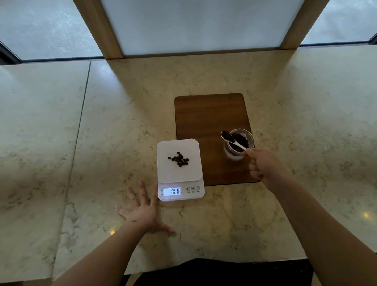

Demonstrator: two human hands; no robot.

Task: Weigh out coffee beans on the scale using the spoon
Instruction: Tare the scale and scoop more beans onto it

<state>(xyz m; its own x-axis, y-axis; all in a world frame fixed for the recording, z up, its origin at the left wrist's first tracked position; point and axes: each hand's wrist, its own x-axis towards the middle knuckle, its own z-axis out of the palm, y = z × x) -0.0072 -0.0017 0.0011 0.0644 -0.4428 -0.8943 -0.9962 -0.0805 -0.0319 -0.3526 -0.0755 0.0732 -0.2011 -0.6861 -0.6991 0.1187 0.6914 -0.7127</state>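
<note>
Partway done: a small pile of coffee beans (179, 159) lies on the scale (179, 168) at frame center. The right hand (263, 165) pinches the loaded spoon (232, 140) over the glass (240, 143); the left hand (141, 207) rests spread flat on the desk (79, 161). More scoops are probably needed.

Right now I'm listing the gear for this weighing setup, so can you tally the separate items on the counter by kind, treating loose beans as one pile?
Scale: 1
Wooden board: 1
Clear cup of beans: 1
White spoon, held in the right hand: 1
Bean pile on the scale: 1
Total: 5
</note>
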